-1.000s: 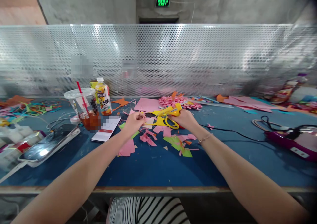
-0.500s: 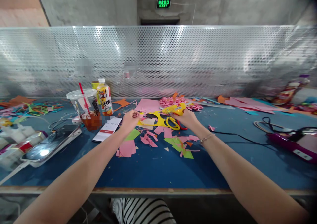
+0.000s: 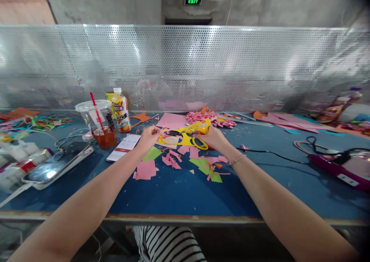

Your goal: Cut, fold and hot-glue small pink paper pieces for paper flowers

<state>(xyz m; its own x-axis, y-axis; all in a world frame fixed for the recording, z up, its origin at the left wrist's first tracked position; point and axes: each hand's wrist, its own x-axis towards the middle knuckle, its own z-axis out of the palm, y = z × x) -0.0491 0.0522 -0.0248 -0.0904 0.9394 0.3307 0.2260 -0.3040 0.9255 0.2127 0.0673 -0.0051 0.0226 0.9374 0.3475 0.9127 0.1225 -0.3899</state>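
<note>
— What have your hands got?

— Your right hand (image 3: 214, 137) is wrapped around a yellow glue gun (image 3: 197, 127), its nozzle aimed left toward your other hand. Your left hand (image 3: 149, 136) has its fingers pinched shut on a small pink paper piece (image 3: 160, 131), held just off the nozzle tip.

— And where does that sit on the table (image 3: 179, 194)?

— Far from you, near the middle of the blue top, both of your arms stretched forward. Right under your hands lies a yellow cut-out sheet (image 3: 179, 140), with yellow scissors (image 3: 199, 143) on it just below your right hand.

— What lies around you?

— Paper scraps mostly: pink scraps (image 3: 146, 169) and green scraps (image 3: 208, 169) on the near side of your hands, a pink sheet (image 3: 172, 120) and a pink paper flower (image 3: 199, 117) behind them. A black cord (image 3: 266, 152) runs from your right wrist off to the right, toward a purple tool (image 3: 338, 165).

— And to the left?

— A phone (image 3: 125, 147) lies just beside your left forearm. Behind it stand a plastic cup (image 3: 96, 120) with a red straw and a bottle (image 3: 120, 112). Farther left a second phone (image 3: 58, 166) lies on a white box.

— Anything between you and the work?

— Only the scraps; they lie flat on the table below your wrists.
</note>
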